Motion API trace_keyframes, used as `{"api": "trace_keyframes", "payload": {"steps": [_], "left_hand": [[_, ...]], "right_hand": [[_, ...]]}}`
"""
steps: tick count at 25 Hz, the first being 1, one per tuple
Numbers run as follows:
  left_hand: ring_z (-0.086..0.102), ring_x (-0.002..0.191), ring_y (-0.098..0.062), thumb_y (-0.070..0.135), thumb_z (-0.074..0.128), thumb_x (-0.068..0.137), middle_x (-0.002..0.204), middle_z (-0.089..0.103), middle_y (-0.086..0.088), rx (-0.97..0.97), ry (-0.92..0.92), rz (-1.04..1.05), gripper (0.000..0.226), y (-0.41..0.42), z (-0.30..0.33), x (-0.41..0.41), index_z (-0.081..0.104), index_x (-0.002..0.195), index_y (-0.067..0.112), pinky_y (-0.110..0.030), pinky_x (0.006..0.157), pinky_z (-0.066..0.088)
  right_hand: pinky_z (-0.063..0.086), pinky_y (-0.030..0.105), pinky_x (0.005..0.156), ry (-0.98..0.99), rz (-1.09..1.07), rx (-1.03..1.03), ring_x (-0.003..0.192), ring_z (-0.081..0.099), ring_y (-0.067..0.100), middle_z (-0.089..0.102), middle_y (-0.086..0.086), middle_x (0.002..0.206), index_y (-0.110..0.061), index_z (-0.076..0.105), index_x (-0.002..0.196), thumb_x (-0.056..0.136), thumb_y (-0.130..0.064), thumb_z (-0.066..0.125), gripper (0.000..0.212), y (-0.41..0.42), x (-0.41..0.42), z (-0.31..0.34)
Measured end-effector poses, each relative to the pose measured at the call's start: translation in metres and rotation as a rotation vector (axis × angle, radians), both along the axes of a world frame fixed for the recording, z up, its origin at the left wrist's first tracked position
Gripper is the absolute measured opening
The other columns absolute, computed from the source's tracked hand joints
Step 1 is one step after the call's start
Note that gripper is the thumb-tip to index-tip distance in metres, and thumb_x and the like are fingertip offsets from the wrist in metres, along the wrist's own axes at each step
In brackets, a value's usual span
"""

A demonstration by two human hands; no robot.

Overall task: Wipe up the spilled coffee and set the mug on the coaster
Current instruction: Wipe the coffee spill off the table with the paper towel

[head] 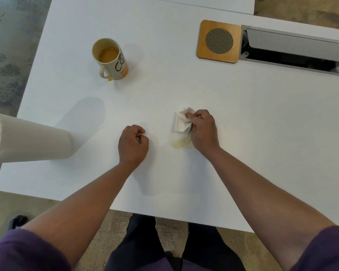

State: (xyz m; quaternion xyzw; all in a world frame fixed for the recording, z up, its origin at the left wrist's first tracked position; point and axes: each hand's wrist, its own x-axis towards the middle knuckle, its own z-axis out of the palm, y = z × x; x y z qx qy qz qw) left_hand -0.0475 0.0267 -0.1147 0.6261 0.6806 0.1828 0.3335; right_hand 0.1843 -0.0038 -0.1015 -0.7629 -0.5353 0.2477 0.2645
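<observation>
A cream mug (111, 58) with black lettering and an orange base stands upright at the back left of the white table (243, 133), with coffee in it and a small drop by its handle. The square wooden coaster (219, 41) with a mesh centre lies at the back right. My right hand (203, 130) grips a crumpled white paper towel (181, 124) pressed on the table, its lower end stained with a pale coffee patch (179, 144). My left hand (133, 144) rests on the table in a loose fist, holding nothing.
A paper towel roll (27, 137) stands at the table's left edge. A grey cable hatch (294, 49) with its lid raised sits just right of the coaster. The table's near edge runs close to my legs.
</observation>
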Motion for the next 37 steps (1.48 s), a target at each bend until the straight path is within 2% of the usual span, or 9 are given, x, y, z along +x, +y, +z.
{"api": "trace_keyframes", "payload": {"steps": [3, 8, 14, 17, 21, 25, 29, 34, 37], "left_hand": [[0.054, 0.069, 0.002, 0.006, 0.058, 0.082, 0.084, 0.053, 0.012, 0.006, -0.012, 0.002, 0.018, 0.000, 0.000, -0.001, 0.065, 0.091, 0.021, -0.006, 0.064, 0.033], [0.054, 0.072, 0.005, 0.005, 0.058, 0.082, 0.085, 0.053, 0.011, 0.014, -0.023, -0.010, 0.019, 0.000, 0.001, -0.001, 0.065, 0.091, 0.020, -0.004, 0.064, 0.033], [0.054, 0.072, 0.003, 0.006, 0.057, 0.082, 0.086, 0.054, 0.010, 0.004, -0.023, -0.002, 0.018, 0.000, -0.001, -0.001, 0.066, 0.092, 0.020, -0.004, 0.064, 0.033], [0.054, 0.072, 0.003, 0.006, 0.057, 0.082, 0.086, 0.055, 0.008, 0.007, -0.017, 0.004, 0.018, -0.001, -0.002, 0.000, 0.065, 0.091, 0.020, -0.005, 0.064, 0.032], [0.054, 0.067, -0.001, 0.006, 0.057, 0.082, 0.089, 0.057, 0.005, 0.009, -0.015, 0.009, 0.018, -0.001, -0.003, 0.000, 0.066, 0.091, 0.020, -0.007, 0.065, 0.034], [0.054, 0.067, -0.002, 0.006, 0.058, 0.083, 0.090, 0.056, 0.006, 0.017, -0.020, 0.005, 0.018, -0.002, -0.003, -0.001, 0.066, 0.092, 0.018, -0.008, 0.066, 0.035], [0.054, 0.069, -0.003, 0.005, 0.057, 0.083, 0.090, 0.055, 0.007, 0.020, -0.023, 0.006, 0.017, -0.002, -0.002, 0.000, 0.066, 0.091, 0.018, -0.008, 0.066, 0.035], [0.054, 0.069, -0.001, 0.005, 0.058, 0.083, 0.089, 0.054, 0.009, 0.026, -0.019, 0.004, 0.017, -0.003, -0.002, 0.001, 0.066, 0.091, 0.018, -0.007, 0.066, 0.034], [0.054, 0.072, 0.002, 0.005, 0.058, 0.083, 0.088, 0.053, 0.010, 0.037, -0.017, -0.003, 0.016, -0.004, -0.001, 0.000, 0.065, 0.091, 0.017, -0.005, 0.065, 0.033]], "right_hand": [[0.039, 0.029, 0.080, 0.108, 0.138, -0.082, 0.100, 0.055, 0.031, 0.058, 0.002, 0.106, -0.003, 0.070, 0.109, 0.100, -0.011, 0.056, 0.019, 0.004, -0.014, -0.002], [0.044, 0.031, 0.080, 0.049, 0.391, -0.074, 0.095, 0.053, 0.027, 0.060, 0.011, 0.113, -0.008, 0.077, 0.107, 0.094, -0.004, 0.061, 0.021, -0.021, -0.024, 0.005], [0.056, 0.031, 0.057, 0.614, -0.267, -0.299, 0.070, 0.065, 0.017, 0.072, -0.001, 0.081, -0.027, 0.077, 0.085, 0.085, -0.008, 0.064, 0.022, -0.030, -0.007, 0.028], [0.053, 0.027, 0.048, 0.459, -0.360, -0.330, 0.069, 0.067, 0.015, 0.071, -0.004, 0.079, -0.026, 0.070, 0.086, 0.081, -0.008, 0.056, 0.023, -0.030, 0.007, 0.030], [0.044, 0.024, 0.056, 0.187, -0.316, -0.350, 0.072, 0.064, 0.007, 0.068, -0.015, 0.080, -0.035, 0.067, 0.092, 0.076, -0.010, 0.052, 0.033, -0.031, 0.016, 0.030], [0.058, 0.032, 0.059, 0.347, -0.399, -0.246, 0.075, 0.068, 0.013, 0.069, -0.017, 0.084, -0.037, 0.071, 0.073, 0.071, -0.012, 0.052, 0.032, -0.035, 0.018, 0.030], [0.064, 0.045, 0.071, 0.570, -0.472, -0.234, 0.078, 0.074, 0.023, 0.072, 0.003, 0.104, -0.022, 0.074, 0.084, 0.078, 0.001, 0.056, 0.030, -0.042, 0.027, 0.022], [0.046, 0.011, 0.066, 0.388, -0.246, -0.231, 0.074, 0.062, 0.004, 0.056, -0.001, 0.121, -0.016, 0.070, 0.102, 0.078, -0.011, 0.079, 0.026, -0.049, 0.036, 0.019], [0.044, 0.017, 0.063, 0.234, -0.299, -0.164, 0.069, 0.058, 0.006, 0.067, 0.002, 0.098, -0.017, 0.071, 0.092, 0.080, -0.018, 0.076, 0.013, -0.051, 0.038, 0.016]]}}
